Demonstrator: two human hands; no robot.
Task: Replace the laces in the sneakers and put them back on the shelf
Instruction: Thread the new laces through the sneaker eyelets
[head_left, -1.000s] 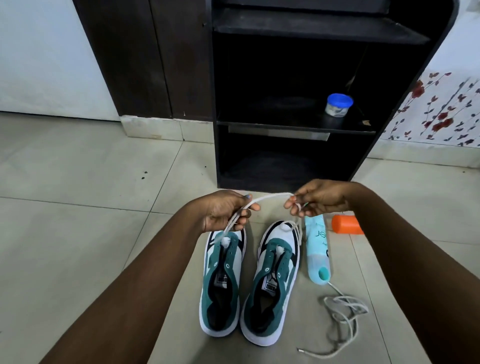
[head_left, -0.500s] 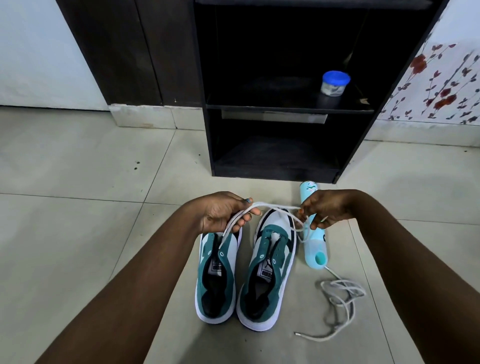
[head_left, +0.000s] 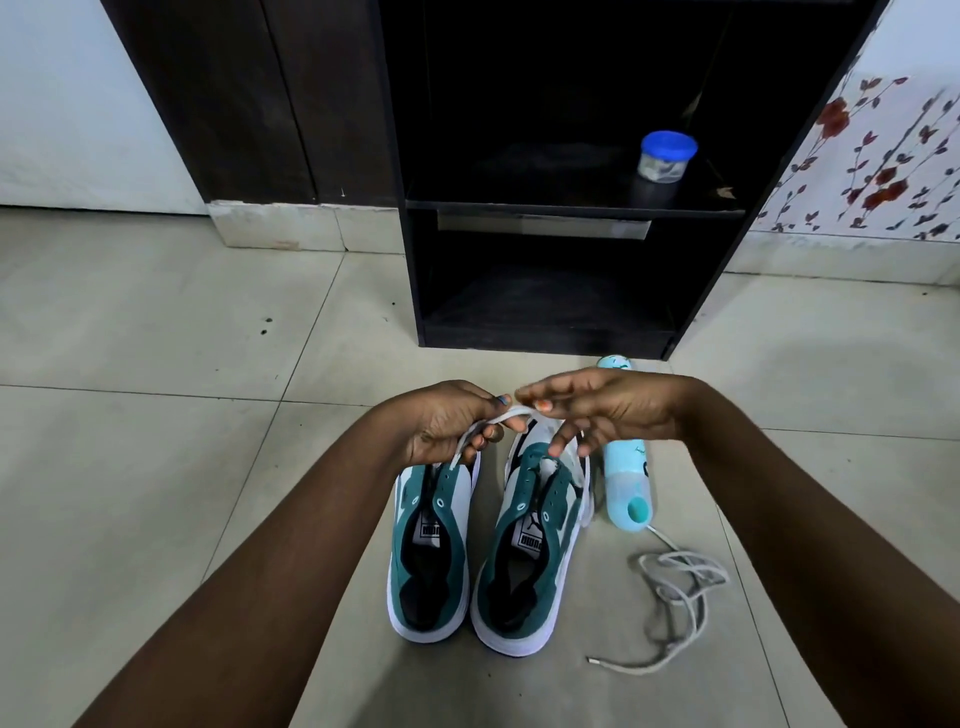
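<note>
Lacing step in hand, shelving not yet begun. Left hand (head_left: 449, 423) curled round white lace (head_left: 511, 414); right hand (head_left: 605, 410) pinching same lace, fingertips nearly meeting. Sneakers (head_left: 478, 551) on floor (head_left: 156, 441) directly below hands, eyelets bare. Spare lace (head_left: 675, 597) loose below right hand. Shelf (head_left: 571, 205) beyond. Next, likely: find lace tip, feed lowest eyelet.

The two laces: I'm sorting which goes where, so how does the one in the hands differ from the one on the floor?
The lace in the hands is white, flat and stretched between the left hand and the right hand above the sneakers. The lace on the floor is greyer, rounder, lies in a loose tangle right of the sneakers, and nobody touches it. Neither visibly runs through the eyelets in view.
</note>
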